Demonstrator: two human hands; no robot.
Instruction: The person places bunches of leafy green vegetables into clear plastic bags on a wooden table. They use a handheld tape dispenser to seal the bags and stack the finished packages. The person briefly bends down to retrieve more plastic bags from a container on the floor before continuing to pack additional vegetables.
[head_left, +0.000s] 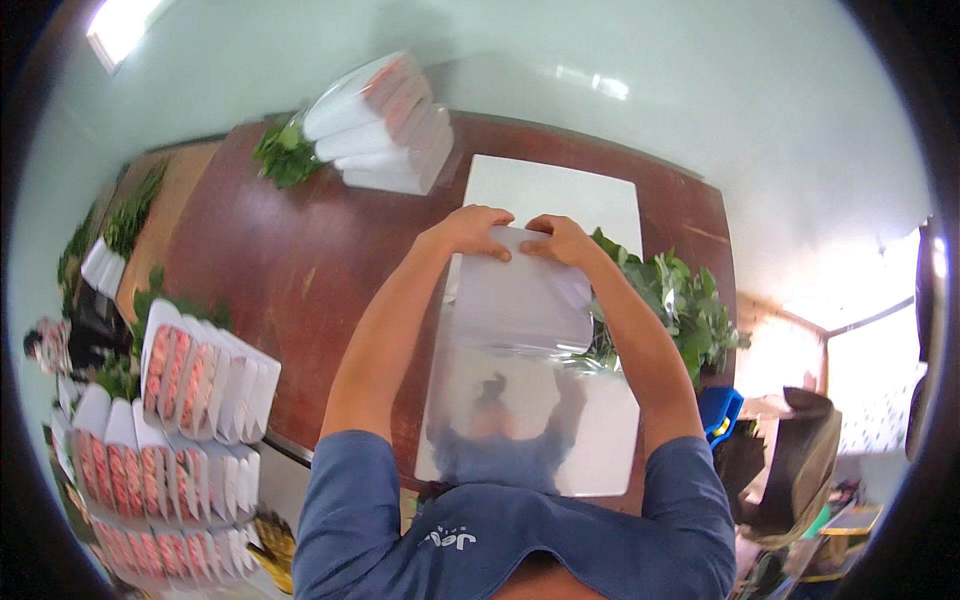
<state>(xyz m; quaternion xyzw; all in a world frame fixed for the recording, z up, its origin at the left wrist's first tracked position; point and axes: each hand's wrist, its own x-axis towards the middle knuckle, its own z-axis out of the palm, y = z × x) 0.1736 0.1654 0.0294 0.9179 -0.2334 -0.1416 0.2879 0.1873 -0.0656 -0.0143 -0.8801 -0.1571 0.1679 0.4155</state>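
A white bouquet wrapper (517, 300), a smooth folded or rolled sheet, lies before me on a white board (555, 184). My left hand (478, 234) grips its far edge, thumb on top. Close beside it, my right hand (556, 240) grips the same edge with the fingertips curled over. Green leafy stems (679, 307) stick out from the wrapper's right side, partly behind my right forearm. Whatever lies inside the wrapper is hidden. Nearer my body, a glossy clear sheet (495, 405) covers part of the board and reflects my shape.
A reddish-brown wooden table (300, 255) carries the board. At its back lie white-wrapped bouquets (390, 135) with pink flowers. More wrapped pink bouquets (202, 375) are stacked in rows at the left. A blue object (720, 412) and a brown chair-like item (795, 465) stand at the right.
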